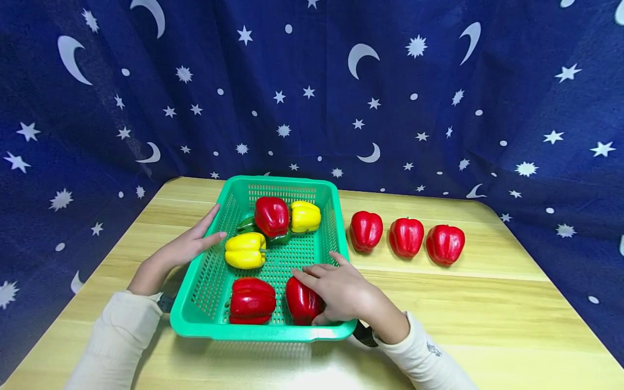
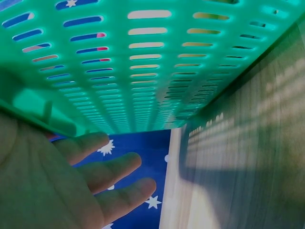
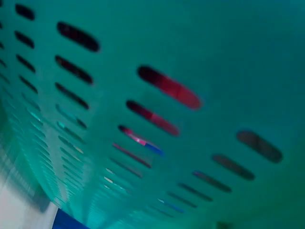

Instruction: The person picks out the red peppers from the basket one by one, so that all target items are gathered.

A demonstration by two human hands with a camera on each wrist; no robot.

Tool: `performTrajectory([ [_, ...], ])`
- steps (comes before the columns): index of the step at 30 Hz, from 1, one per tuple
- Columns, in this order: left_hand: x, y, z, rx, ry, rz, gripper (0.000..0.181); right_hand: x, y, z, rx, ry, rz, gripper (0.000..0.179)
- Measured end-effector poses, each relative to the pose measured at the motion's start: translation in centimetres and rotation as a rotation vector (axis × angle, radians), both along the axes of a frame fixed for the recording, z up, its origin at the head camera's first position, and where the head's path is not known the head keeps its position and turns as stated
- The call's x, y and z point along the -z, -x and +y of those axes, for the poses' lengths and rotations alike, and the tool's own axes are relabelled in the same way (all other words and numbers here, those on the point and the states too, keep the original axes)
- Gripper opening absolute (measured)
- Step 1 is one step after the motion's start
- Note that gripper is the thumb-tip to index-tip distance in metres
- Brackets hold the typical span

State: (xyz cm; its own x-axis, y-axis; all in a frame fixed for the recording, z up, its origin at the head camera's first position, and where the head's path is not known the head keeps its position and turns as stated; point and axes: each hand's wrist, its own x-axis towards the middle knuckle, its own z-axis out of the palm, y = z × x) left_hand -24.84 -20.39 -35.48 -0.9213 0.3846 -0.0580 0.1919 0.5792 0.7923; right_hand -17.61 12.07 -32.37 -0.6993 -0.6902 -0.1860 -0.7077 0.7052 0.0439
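Note:
A green plastic basket point(image 1: 260, 331) holds red, yellow and green bell peppers. At its left rim is my left hand point(image 1: 187, 245), its thumb reaching over the rim. The left wrist view shows straight, spread fingers point(image 2: 112, 174) beside the perforated wall. My right hand point(image 1: 343, 292) reaches over the right rim and grips a red bell pepper point(image 1: 298, 302) in the near right corner, partly covering it. Another red bell pepper point(image 1: 252, 300) lies to its left. The right wrist view shows only the basket wall point(image 3: 109, 157) closely; the hand is hidden there.
Farther back in the basket are a red bell pepper point(image 1: 271, 216), two yellow bell peppers point(image 1: 245, 251) and a partly hidden green pepper point(image 1: 280, 237). Three red bell peppers point(image 1: 407, 237) stand in a row on the wooden table point(image 1: 463, 325). A blue starry curtain point(image 1: 312, 108) hangs behind.

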Motion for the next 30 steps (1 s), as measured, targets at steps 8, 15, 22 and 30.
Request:
performTrajectory([
  [8, 0.07, -0.02, 0.01, -0.002, 0.009, 0.001, 0.074, 0.27, 0.03, -0.34, 0.022, -0.030, 0.021, 0.093],
  [15, 0.14, 0.04, -0.05, 0.000, 0.005, 0.006, 0.075, 0.21, 0.15, -0.20, 0.011, 0.008, 0.006, 0.090],
  [22, 0.12, 0.09, -0.09, 0.004, 0.006, 0.005, 0.074, 0.05, 0.36, 0.00, -0.001, 0.042, -0.020, 0.084],
  [30, 0.22, 0.04, -0.14, 0.009, 0.001, 0.007, 0.074, -0.35, 0.47, 0.40, -0.027, 0.141, -0.054, 0.076],
])
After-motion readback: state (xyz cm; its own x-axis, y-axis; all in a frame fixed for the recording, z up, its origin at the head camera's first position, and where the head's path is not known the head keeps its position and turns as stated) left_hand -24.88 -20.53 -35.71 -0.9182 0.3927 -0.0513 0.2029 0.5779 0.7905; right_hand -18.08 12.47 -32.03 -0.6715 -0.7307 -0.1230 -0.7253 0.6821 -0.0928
